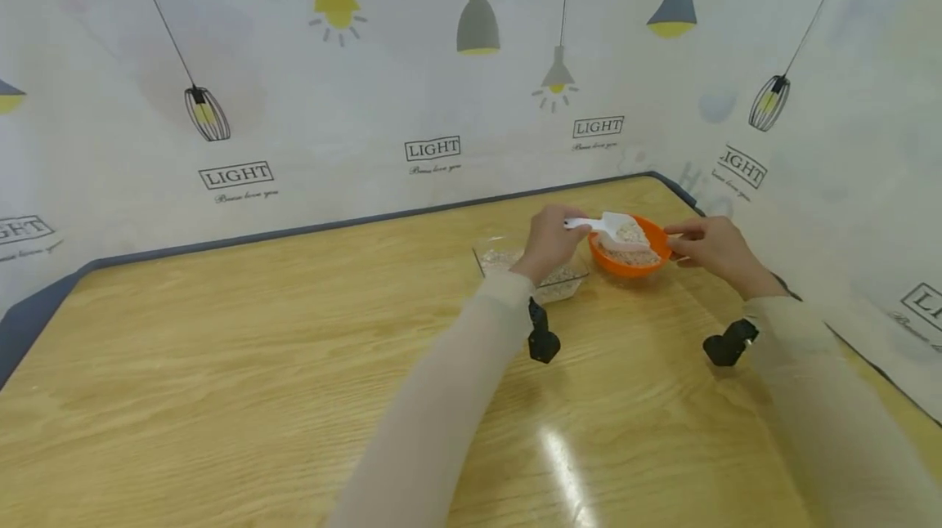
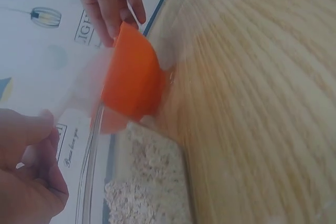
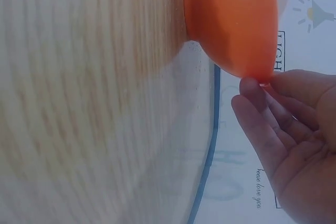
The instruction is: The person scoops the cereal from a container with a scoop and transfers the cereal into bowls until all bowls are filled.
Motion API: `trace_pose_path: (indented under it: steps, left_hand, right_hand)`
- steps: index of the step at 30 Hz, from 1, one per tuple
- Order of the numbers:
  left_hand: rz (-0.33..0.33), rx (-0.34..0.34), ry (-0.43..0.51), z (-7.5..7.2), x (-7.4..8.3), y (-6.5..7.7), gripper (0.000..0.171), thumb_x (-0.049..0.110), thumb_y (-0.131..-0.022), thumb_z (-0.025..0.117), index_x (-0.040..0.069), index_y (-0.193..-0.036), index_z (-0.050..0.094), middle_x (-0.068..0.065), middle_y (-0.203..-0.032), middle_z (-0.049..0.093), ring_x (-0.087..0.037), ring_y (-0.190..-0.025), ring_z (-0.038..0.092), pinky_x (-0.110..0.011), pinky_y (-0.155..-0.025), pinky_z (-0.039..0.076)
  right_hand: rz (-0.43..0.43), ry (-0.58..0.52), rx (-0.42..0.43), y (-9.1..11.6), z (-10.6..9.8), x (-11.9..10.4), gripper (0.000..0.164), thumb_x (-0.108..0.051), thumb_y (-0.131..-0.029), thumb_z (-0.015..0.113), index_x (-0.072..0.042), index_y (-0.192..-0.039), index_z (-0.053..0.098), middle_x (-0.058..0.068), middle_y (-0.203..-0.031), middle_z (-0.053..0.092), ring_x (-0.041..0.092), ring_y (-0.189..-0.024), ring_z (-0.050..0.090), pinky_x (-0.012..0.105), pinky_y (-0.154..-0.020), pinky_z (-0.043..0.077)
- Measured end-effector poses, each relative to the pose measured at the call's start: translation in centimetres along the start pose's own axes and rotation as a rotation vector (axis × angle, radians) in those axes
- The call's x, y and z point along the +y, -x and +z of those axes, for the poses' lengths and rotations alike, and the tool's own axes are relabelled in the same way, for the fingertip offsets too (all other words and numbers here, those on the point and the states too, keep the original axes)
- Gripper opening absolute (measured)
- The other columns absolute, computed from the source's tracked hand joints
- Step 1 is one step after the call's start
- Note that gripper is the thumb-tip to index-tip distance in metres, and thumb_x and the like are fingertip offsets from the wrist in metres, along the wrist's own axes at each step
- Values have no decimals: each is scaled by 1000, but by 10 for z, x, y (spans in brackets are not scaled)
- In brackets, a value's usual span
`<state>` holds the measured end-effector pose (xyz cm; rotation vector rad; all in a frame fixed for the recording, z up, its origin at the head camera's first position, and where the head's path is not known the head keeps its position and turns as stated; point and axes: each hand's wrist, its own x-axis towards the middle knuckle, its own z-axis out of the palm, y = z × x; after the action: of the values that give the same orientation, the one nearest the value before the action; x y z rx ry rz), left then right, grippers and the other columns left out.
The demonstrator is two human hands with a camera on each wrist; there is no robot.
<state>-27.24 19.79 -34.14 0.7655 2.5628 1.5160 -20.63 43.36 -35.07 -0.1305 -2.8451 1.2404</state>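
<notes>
My left hand (image 1: 553, 240) grips the handle of a white scoop (image 1: 612, 227) that carries pale flakes like oats. The scoop's head is over an orange bowl (image 1: 631, 269), which has more flakes inside. At the bowl's right side, my right hand (image 1: 710, 248) pinches the rim between thumb and fingers, seen closely in the right wrist view. Below and partly behind the left hand stands a clear rectangular container (image 1: 559, 292) of the same flakes. The left wrist view shows the container's flakes (image 2: 149, 182) next to the bowl (image 2: 134, 74); the scoop there is blurred.
The wooden table (image 1: 257, 364) has a dark edge strip (image 1: 353, 224) along the back. A pale wall covering (image 1: 353, 103) printed with lamps rises behind it and along the right, near the right hand. Dark camera mounts (image 1: 542, 336) sit at both wrists.
</notes>
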Motion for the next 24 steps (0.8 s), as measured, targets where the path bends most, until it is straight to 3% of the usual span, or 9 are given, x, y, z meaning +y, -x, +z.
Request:
trace_pose_path:
  steps: [6, 15, 24]
  left_hand:
    - [52, 26, -108, 9, 9, 1, 21, 14, -89, 61, 5, -106, 68, -4, -108, 64, -14, -101, 57, -20, -78, 46]
    - [92, 24, -284, 12, 22, 5, 26, 16, -88, 62, 10, -112, 66, 0, -112, 63, -11, -104, 55, -18, -80, 45]
    - [175, 9, -283, 9, 20, 11, 27, 15, -88, 62, 7, -114, 64, -3, -112, 61, -14, -106, 53, -20, -86, 42]
  right_hand:
    - [-11, 8, 0, -1, 0, -2, 39, -11, -94, 52, 13, -124, 48, 29, -101, 60, 34, -86, 63, 41, -72, 52]
    - [3, 4, -2, 2, 0, -4, 39, -11, -94, 51, 13, -125, 47, 31, -104, 58, 31, -86, 63, 40, -74, 52]
    - [-6, 8, 4, 3, 1, -4, 38, -9, -94, 50, 13, -124, 48, 31, -103, 59, 34, -87, 63, 41, -73, 52]
